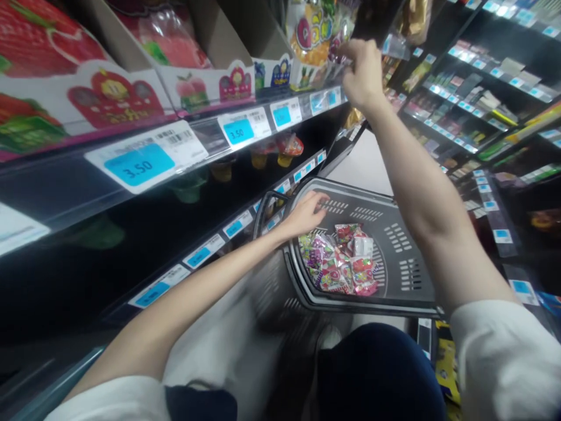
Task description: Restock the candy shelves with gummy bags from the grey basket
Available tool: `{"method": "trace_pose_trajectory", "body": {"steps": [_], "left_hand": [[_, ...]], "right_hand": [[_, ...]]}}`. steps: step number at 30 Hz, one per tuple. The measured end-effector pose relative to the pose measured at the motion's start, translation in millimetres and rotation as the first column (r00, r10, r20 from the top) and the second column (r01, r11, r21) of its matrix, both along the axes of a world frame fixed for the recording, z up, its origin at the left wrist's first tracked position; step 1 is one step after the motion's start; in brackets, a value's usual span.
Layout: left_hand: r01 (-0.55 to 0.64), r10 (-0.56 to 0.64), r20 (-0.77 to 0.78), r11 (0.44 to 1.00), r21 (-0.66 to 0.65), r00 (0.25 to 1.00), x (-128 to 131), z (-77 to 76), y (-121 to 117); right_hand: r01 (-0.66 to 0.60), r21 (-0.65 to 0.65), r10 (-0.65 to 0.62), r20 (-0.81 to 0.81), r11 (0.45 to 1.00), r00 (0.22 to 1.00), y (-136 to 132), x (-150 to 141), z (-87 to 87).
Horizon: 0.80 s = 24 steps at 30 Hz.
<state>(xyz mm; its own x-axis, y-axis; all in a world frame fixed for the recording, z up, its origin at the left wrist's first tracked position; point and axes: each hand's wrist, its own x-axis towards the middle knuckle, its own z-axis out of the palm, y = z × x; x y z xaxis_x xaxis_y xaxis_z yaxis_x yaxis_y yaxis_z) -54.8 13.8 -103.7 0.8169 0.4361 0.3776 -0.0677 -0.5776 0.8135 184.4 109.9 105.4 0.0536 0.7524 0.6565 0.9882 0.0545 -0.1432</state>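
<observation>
My right hand point(363, 67) is raised to the upper shelf. Its fingers are curled at the edge of a purple candy bag point(340, 35), and the fingertips are partly hidden. Beside that bag stands a yellow-orange candy bag point(309, 32) in a display box. Lower down, my left hand point(308, 213) reaches over the near-left rim of a grey shopping basket point(397, 216). Its fingers are loosely bent and apart, with nothing seen in them. Several small colourful candy packets point(339, 263) lie in a heap on the basket's bottom.
Display boxes point(118, 96) of strawberry and peach sweets line the upper left shelf, above price tags point(146, 158). A lower shelf holds small jelly cups point(284, 152). Stocked shelves point(473, 88) rise on the right. My knee point(379, 374) is close below the basket.
</observation>
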Motion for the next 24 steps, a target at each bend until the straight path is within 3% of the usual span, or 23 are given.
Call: {"method": "trace_pose_trajectory", "body": {"steps": [2,4,6,8,9,11,13,15,17,19,24], "left_hand": [[-0.004,0.004,-0.001,1.0,-0.006,1.0,0,0.4,0],[-0.015,0.015,0.003,1.0,-0.011,1.0,2,0.5,0],[-0.049,0.05,0.012,0.998,-0.04,0.999,4,0.1,0],[-0.113,0.117,0.029,0.986,-0.119,0.993,6,-0.7,2],[-0.147,0.156,0.039,0.975,-0.168,0.987,6,-1.3,3],[-0.199,0.219,0.058,0.948,-0.248,0.974,8,-2.6,4],[-0.216,0.244,0.067,0.934,-0.286,0.967,8,-3.6,6],[-0.217,0.247,0.066,0.929,-0.299,0.967,8,-4.1,6],[-0.215,0.245,0.062,0.927,-0.307,0.968,8,-3.8,5],[-0.214,0.245,0.059,0.923,-0.319,0.968,8,-2.9,4],[-0.206,0.235,0.061,0.93,-0.306,0.97,8,0.1,4]], "right_hand": [[0.055,0.137,-0.077,0.166,0.989,0.983,-36,-12,-20.4],[-0.037,0.159,-0.006,0.262,0.987,0.965,-78,-22,-54.4],[-0.09,0.065,0.064,0.322,0.994,0.945,-120,-28,-101.6],[-0.078,-0.208,0.144,0.324,0.975,0.935,-154,-33,-156.7],[-0.019,-0.399,0.15,0.301,0.917,0.942,-167,-36,-184.9],[0.081,-0.753,0.149,0.233,0.653,0.961,-182,-44,-238.0],[0.089,-0.866,0.148,0.184,0.492,0.972,-187,-54,-283.3],[0.1,-0.913,0.122,0.16,0.396,0.98,-186,-64,-319.4],[0.124,-0.94,0.068,0.153,0.319,0.986,-184,-73,-346.2],[0.148,-0.947,0.0,0.155,0.286,0.988,-182,-78,-363.9],[0.122,-0.937,-0.064,0.107,0.326,0.992,-180,-72,-374.6]]}}
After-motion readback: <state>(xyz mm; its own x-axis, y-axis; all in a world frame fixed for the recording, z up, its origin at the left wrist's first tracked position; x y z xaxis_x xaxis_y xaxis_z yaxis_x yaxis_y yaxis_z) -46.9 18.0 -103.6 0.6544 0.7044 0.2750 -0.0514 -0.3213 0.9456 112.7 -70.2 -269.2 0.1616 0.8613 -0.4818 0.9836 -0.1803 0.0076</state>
